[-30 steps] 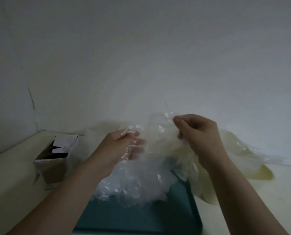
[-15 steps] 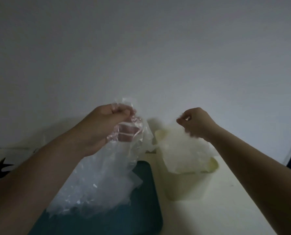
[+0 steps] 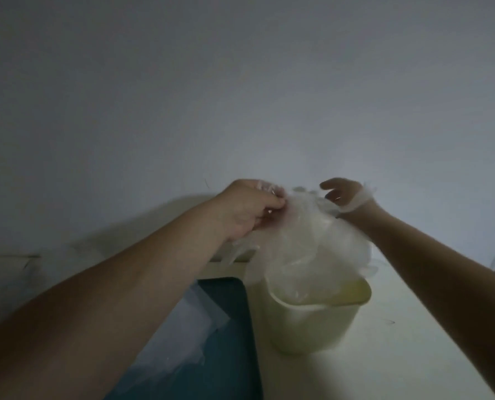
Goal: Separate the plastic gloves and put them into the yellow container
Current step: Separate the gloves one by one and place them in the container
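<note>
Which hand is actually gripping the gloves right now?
The left hand: its fingers pinch the plastic gloves above the yellow container. The right hand has its fingers spread, plastic only looped round its wrist.

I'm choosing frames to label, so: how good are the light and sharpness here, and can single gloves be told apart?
Head view: dim, greyish light with no glare; in the same head view the left hand and right hand are soft-edged, and the plastic gloves form one hazy mass over the yellow container, so single gloves cannot be told apart.
</note>
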The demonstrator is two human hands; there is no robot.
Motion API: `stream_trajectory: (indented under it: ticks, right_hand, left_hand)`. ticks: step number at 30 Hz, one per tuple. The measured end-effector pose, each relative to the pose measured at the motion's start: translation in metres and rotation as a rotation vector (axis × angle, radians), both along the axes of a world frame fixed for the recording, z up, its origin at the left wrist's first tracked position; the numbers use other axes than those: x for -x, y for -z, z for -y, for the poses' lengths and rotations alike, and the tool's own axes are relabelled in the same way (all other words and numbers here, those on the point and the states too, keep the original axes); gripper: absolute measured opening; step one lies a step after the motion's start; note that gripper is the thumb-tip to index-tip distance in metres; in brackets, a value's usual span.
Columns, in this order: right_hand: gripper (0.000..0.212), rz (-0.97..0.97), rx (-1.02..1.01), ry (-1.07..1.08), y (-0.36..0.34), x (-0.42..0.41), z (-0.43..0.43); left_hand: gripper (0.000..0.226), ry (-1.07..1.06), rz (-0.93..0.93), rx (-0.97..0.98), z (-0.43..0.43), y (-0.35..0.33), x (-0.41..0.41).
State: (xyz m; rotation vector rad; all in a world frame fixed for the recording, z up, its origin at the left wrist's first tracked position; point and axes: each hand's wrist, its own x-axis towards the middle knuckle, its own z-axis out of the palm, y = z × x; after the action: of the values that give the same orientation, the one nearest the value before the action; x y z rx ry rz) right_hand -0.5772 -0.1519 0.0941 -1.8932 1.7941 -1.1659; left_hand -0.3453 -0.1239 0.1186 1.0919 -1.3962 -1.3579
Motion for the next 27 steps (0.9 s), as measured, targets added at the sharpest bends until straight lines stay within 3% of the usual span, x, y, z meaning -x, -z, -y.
stream_trajectory:
  ticks: [4, 7, 10, 14, 18, 22, 25, 27]
  right_hand:
    - [0.037, 0.093, 0.113, 0.181, -0.033, 0.011, -0.028]
    - [0.033, 0.039, 0.080, 0.052, -0.043, -0.003, -0.043]
    - [0.036, -0.225, -0.182, -0.182, -0.049, -0.039, -0.074]
    - [0.056, -0.652, -0.500, -0.287, -0.018, -0.083, -0.083]
    - [0.060, -0.788, -0.619, -0.290, 0.023, -0.099, -0.061]
    - [0.049, -0.934, -0.706, -0.286, 0.054, -0.098, -0.043]
    - [0.050, -1.040, -0.727, -0.280, 0.053, -0.101, -0.042]
    - [0.052, -1.054, -0.698, -0.271, 0.036, -0.104, -0.048]
  left_hand:
    - [0.026, -0.074, 0.165, -0.011, 0.020, 0.031, 0.021]
    - [0.023, -0.138, 0.297, 0.035, 0.031, 0.046, 0.028]
    - [0.021, -0.177, 0.384, 0.051, 0.039, 0.052, 0.033]
    - [0.023, -0.212, 0.262, 0.029, 0.037, 0.051, 0.033]
    - [0.040, -0.332, 0.274, 0.125, 0.024, 0.045, 0.006]
    - [0.029, -0.318, 0.317, 0.171, 0.007, 0.048, -0.035]
    - [0.012, -0.203, 0.471, 0.217, -0.018, 0.055, -0.065]
    - [0.006, -0.094, 0.732, 0.284, -0.038, 0.066, -0.087]
